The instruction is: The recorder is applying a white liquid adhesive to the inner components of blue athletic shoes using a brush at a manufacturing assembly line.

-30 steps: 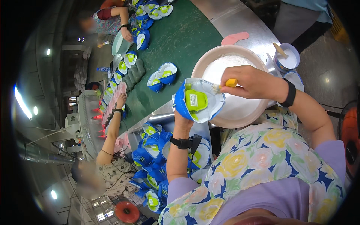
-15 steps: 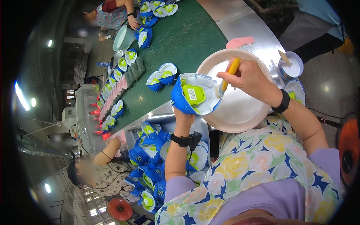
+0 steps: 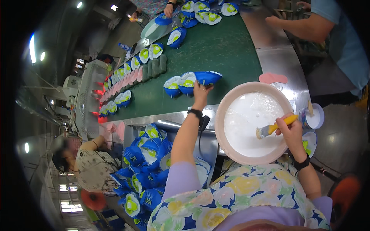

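My right hand (image 3: pixel 291 134) grips the yellow brush (image 3: pixel 273 127), best kept over the basin (image 3: pixel 221 119) for drips; my left hand (image 3: pixel 200 95) touches the blue upper (image 3: pixel 210 78) beyond the basin's left rim, whether gripping I can't tell. Half a second ago, brush met upper beside the basin.

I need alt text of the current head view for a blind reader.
A person's right grip holds a yellow-handled brush over a pale basin of white liquid. The left grip touches a blue shoe upper beside two others on a green surface.
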Demonstrator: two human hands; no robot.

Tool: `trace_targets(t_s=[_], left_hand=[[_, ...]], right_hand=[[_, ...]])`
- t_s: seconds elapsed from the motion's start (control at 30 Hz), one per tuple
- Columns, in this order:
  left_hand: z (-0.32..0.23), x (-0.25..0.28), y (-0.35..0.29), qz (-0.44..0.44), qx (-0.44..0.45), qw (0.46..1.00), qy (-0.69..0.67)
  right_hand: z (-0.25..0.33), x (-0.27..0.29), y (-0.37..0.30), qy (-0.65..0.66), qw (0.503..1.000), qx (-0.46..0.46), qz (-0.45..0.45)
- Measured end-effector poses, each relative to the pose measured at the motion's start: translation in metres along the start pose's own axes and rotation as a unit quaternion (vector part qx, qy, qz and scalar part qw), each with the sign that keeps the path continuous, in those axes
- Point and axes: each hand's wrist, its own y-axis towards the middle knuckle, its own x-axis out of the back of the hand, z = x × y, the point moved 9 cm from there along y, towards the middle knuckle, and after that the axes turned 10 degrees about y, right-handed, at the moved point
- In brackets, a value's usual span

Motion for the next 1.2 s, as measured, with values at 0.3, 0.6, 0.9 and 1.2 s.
trace_targets(t_s=[0.3,0.6,0.9,1.2], left_hand=[[-0.031,0.036,-0.004,-0.111,-0.103,0.861,0.486],[-0.074,0.337,-0.193,-0.391,0.015,0.679,0.621],[-0.210,0.228,-0.209,-0.339,-0.156,0.752,0.543],[-0.051,0.116,-0.186,0.178,0.122,0.931,0.294]], right_hand=[[-0.013,0.006,0.012,-0.012,1.000,0.015,0.014],[-0.014,-0.025,0.003,0.017,0.996,-0.032,0.083],[-0.005,-0.037,-0.017,0.058,0.990,-0.029,0.123],[-0.001,-0.071,-0.026,0.023,0.977,-0.039,0.210]])
